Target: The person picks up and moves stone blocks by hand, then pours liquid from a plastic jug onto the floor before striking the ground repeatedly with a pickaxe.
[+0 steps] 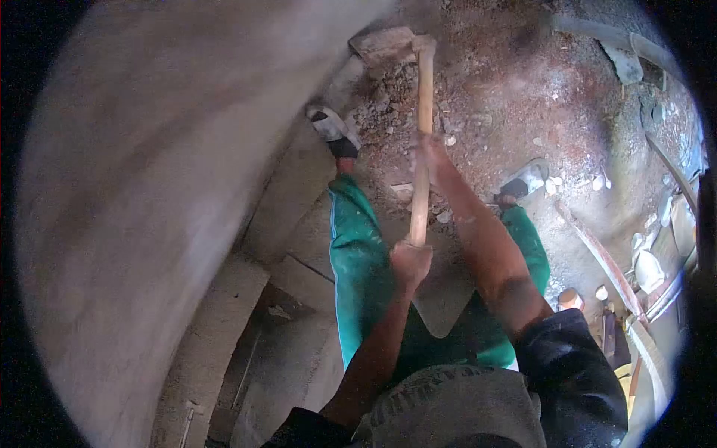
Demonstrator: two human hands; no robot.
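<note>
A hoe with a pale wooden handle [425,89] and a broad, dirt-covered blade [385,46] reaches forward over the loose rubble. My left hand [411,263] is wrapped round the handle close to its near end. Farther up, my right hand [430,153] grips the same handle, slightly blurred. The blade lies at the far end against broken earth and small stones [385,97], beside the base of the wall.
A large plastered wall [142,172] curves along the left. My feet, in grey shoes [326,123], stand apart on either side of the handle. Planks [609,261] and debris lie at the right. A bent pipe-like piece [597,31] is at the upper right. Concrete blocks [216,328] sit lower left.
</note>
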